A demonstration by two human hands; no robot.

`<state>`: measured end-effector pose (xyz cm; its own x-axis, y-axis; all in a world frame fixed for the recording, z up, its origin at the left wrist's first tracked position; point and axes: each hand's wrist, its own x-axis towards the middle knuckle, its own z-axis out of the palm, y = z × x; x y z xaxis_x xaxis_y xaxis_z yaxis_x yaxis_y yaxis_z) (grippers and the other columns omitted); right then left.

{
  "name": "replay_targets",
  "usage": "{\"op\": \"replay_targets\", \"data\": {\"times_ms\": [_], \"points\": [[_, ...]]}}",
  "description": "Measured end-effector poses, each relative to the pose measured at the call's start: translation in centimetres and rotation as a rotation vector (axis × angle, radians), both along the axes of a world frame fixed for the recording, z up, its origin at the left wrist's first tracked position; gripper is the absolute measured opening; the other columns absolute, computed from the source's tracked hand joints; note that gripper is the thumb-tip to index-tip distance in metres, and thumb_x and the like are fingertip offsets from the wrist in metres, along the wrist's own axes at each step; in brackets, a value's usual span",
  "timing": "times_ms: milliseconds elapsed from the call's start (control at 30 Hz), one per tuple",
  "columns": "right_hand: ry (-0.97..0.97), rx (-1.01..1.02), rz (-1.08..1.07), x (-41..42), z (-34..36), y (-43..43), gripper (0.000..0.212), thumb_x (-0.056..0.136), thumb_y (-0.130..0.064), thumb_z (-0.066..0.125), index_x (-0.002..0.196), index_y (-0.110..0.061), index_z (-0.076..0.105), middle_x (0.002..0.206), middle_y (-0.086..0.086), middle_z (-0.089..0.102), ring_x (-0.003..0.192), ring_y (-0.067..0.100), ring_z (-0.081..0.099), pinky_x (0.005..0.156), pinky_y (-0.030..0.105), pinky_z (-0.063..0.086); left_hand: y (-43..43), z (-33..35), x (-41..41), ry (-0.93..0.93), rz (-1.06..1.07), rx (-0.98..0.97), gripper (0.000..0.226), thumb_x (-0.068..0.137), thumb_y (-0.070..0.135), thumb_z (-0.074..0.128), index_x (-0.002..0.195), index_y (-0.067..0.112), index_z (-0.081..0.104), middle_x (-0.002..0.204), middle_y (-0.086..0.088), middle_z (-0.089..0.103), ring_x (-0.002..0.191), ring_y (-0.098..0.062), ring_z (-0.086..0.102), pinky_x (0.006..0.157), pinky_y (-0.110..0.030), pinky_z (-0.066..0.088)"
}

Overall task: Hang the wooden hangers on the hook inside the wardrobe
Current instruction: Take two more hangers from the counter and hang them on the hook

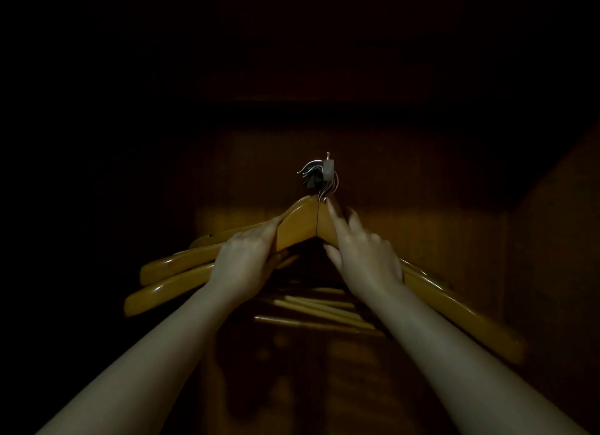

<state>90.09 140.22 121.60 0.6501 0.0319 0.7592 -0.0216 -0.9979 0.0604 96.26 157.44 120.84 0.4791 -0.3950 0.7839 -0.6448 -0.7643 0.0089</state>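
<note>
Several yellow wooden hangers [300, 226] hang stacked together, their metal loops gathered over a small metal hook [326, 172] on the wardrobe's back panel. My left hand [245, 259] grips the left shoulder of the front hangers, thumb on top. My right hand [360, 256] holds the right shoulder just below the peak, its index finger stretched up toward the wire loops. The hangers' lower bars [321, 311] show between my forearms. The right arms of the hangers [461, 314] slope down behind my right wrist.
The wardrobe interior is dark brown wood and dimly lit. A side wall [558, 239] rises on the right. A dark shelf or ledge [308, 110] runs across above the hook. The left side is lost in shadow.
</note>
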Motion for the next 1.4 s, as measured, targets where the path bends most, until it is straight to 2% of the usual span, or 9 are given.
{"op": "replay_targets", "data": {"times_ms": [100,233,367,533,700,833,1067,1233,1400], "points": [[-0.02,-0.008,-0.033,0.0,-0.3,0.2,0.07,0.095,-0.039,0.042,0.149,-0.025,-0.001,0.152,0.011,0.024,0.116,0.027,0.055,0.08,0.036,0.053,-0.2,-0.2,-0.1,-0.014,0.001,-0.02,0.06,0.09,0.033,0.052,0.144,0.021,0.028,0.139,-0.002,0.049,0.125,-0.021,0.048,0.104,-0.034,0.036],[-0.069,0.018,-0.087,-0.5,-1.0,0.5,0.058,0.094,-0.039,0.043,0.144,-0.018,0.022,0.151,0.007,0.024,0.115,0.025,0.052,0.084,0.035,0.049,-0.8,-0.8,-0.3,-0.009,0.039,-0.028,0.061,0.091,0.034,0.051,0.144,0.019,0.024,0.139,-0.002,0.047,0.126,-0.019,0.047,0.107,-0.033,0.033],[-0.046,0.011,-0.134,-1.6,-2.1,0.5,0.061,0.096,-0.039,0.035,0.147,-0.017,0.01,0.157,0.008,0.011,0.129,0.026,0.04,0.099,0.037,0.041,-0.8,-1.1,-0.6,-0.008,0.066,-0.018,0.063,0.094,0.043,0.042,0.146,0.017,0.017,0.147,-0.004,0.039,0.134,-0.019,0.039,0.113,-0.037,0.025],[-0.012,0.069,-0.12,-3.5,-3.9,0.4,0.067,0.097,-0.041,0.03,0.149,-0.022,-0.008,0.159,0.002,-0.007,0.147,0.019,0.002,0.117,0.037,0.012,0.0,-3.2,-2.3,-0.031,0.056,0.036,0.064,0.097,0.045,0.024,0.149,0.018,-0.004,0.159,-0.002,0.005,0.147,-0.015,0.005,0.116,-0.037,-0.003],[0.017,0.085,-0.093,-6.6,-5.8,1.1,0.06,0.098,-0.041,0.029,0.149,-0.024,0.004,0.159,-0.004,-0.002,0.146,0.013,-0.005,0.117,0.034,0.003,0.9,-5.9,-4.9,0.018,-0.097,0.033,0.064,0.095,0.047,0.017,0.148,0.022,-0.008,0.158,0.004,-0.009,0.137,-0.005,-0.019,0.112,-0.032,-0.011],[0.082,0.117,-0.035,-9.9,-7.5,1.6,0.05,0.098,-0.039,0.032,0.146,-0.026,0.025,0.157,-0.008,0.012,0.146,0.009,0.004,0.115,0.027,0.002,1.1,-7.2,-8.1,0.081,-0.294,0.117,0.063,0.091,0.049,0.013,0.149,0.027,0.001,0.159,0.007,0.001,0.139,0.0,-0.012,0.112,-0.026,-0.01],[0.241,0.284,-0.059,-18.1,-12.6,0.8,0.038,0.097,-0.033,0.04,0.133,-0.025,0.047,0.136,-0.011,0.048,0.128,0.007,0.04,0.105,0.026,0.031,0.0,-11.8,-14.3,0.336,-0.547,0.303,0.05,0.097,0.042,0.033,0.144,0.027,0.027,0.15,0.009,0.033,0.137,-0.004,0.028,0.111,-0.021,0.019],[0.425,0.45,-0.187,-25.3,-19.9,-1.4,0.035,0.096,-0.035,0.043,0.129,-0.027,0.051,0.129,-0.01,0.055,0.116,0.008,0.054,0.095,0.027,0.045,-2.0,-17.4,-18.4,0.583,-0.635,0.46,0.041,0.096,0.042,0.039,0.133,0.024,0.044,0.129,0.004,0.056,0.111,-0.009,0.055,0.096,-0.029,0.046],[0.628,0.666,-0.301,-33.7,-28.3,-3.2,0.028,0.095,-0.034,0.042,0.119,-0.031,0.056,0.104,-0.01,0.064,0.098,0.009,0.062,0.079,0.027,0.049,-4.2,-25.2,-22.8,0.831,-0.722,0.596,0.036,0.095,0.042,0.04,0.127,0.027,0.049,0.105,-0.003,0.066,0.083,-0.014,0.063,0.079,-0.038,0.054]]}}
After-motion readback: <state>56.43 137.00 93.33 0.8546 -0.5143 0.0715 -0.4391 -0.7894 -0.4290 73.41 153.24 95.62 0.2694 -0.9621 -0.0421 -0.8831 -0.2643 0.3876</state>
